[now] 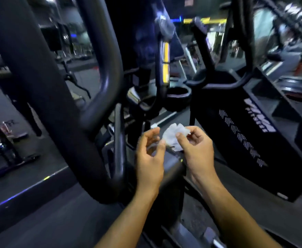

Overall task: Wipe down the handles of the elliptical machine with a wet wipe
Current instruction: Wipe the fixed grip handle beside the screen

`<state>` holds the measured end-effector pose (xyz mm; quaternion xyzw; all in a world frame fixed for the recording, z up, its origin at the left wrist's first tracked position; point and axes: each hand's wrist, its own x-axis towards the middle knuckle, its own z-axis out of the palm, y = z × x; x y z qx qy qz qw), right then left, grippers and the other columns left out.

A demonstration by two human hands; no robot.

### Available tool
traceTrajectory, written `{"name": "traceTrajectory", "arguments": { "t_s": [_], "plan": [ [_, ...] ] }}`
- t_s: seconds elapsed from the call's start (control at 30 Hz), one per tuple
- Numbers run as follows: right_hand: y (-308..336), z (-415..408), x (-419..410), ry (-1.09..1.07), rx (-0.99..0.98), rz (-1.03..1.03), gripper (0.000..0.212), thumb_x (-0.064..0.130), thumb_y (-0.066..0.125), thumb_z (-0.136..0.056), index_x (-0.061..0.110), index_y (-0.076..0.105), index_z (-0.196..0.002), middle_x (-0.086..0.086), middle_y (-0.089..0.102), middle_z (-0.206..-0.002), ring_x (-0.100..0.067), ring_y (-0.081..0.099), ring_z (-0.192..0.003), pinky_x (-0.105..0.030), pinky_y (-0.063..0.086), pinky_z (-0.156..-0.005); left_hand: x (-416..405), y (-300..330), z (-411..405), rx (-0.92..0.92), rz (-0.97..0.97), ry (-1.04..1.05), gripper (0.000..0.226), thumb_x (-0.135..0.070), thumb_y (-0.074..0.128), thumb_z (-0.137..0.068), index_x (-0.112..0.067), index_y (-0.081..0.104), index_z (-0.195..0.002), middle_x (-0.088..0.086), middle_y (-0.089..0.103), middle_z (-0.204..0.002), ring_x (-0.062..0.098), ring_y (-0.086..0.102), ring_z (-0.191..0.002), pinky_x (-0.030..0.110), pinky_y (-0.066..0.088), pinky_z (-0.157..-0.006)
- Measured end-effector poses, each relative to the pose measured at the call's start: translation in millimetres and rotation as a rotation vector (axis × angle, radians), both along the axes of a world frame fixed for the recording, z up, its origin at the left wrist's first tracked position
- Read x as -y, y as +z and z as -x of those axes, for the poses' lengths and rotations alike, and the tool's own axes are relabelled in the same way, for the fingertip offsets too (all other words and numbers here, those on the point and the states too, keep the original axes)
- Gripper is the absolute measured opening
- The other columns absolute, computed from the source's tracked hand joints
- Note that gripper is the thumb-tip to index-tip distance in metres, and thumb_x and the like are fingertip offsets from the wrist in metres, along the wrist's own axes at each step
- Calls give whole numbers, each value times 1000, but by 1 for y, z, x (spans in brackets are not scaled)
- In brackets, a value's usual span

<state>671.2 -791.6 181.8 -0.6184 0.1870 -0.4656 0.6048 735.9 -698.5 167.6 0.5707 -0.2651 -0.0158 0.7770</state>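
A crumpled white wet wipe (171,135) hangs between both hands at the centre of the head view. My right hand (195,149) pinches its upper right part with thumb and fingers. My left hand (149,154) pinches its lower left edge, fingers curled. A thick dark elliptical handle (44,90) slants down the left side, very close to the camera. A second curved handle bar (109,65) loops beside it. A thinner upright bar (119,140) stands just left of my left hand. Both hands are apart from the handles.
A cup holder (178,93) and a bar with yellow strips (165,61) sit ahead. A dark machine housing with white lettering (250,129) fills the right. The grey gym floor (30,176) lies left, with more equipment behind. The picture is motion-blurred.
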Motion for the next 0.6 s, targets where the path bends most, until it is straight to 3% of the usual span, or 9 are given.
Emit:
{"name": "traceTrajectory", "arguments": {
  "t_s": [0.1, 0.2, 0.3, 0.4, 0.5, 0.6],
  "plan": [
    [51, -5, 25, -115, 64, 169, 5, 20, 70, -82, 22, 66, -85, 5, 70, -78, -9, 64, -71, -37, 52, -69, 19, 42, -6, 153, 25, 114, 38, -26, 61, -88, -38, 60, -124, -16, 64, -132, 3, 59, -121, 23, 44, -106],
    [95, -12, 46, -124, 122, 303, 15, 7, 71, -86, 21, 68, -88, 5, 75, -94, -13, 72, -83, -34, 57, -76, 45, 83, -13, 274, 24, 228, 55, -21, 59, -85, -34, 54, -137, -12, 57, -140, 6, 53, -130, 21, 38, -112],
    [122, -14, 61, -85, 200, 346, 23, -1, 70, -87, 21, 67, -84, 6, 76, -100, -15, 74, -87, -32, 59, -72, 72, 117, -18, 233, 10, 250, 66, -10, 64, -85, -27, 49, -147, -12, 52, -141, 6, 49, -133, 21, 36, -113],
    [129, -9, 73, -34, 231, 329, 22, -4, 69, -88, 18, 68, -85, 9, 76, -87, -7, 72, -73, -19, 55, -59, 92, 141, -24, 197, -30, 256, 72, -12, 66, -87, -30, 41, -153, -9, 46, -149, 6, 44, -136, 22, 35, -113],
    [122, -6, 85, 18, 216, 310, 28, -5, 68, -88, 22, 71, -84, 3, 74, -80, -8, 71, -69, -29, 61, -59, 102, 162, -43, 207, -112, 292, 86, -35, 58, -78, -30, 30, -158, -4, 41, -155, 12, 42, -140, 35, 37, -117],
    [126, -12, 100, -19, 197, 397, 31, -3, 70, -86, 28, 74, -86, 9, 76, -91, -8, 73, -84, -34, 62, -78, 110, 186, -72, 159, -292, 198, 94, -45, 70, -76, -31, 27, -159, -3, 51, -147, 21, 53, -133, 46, 44, -114]
  ]
}}
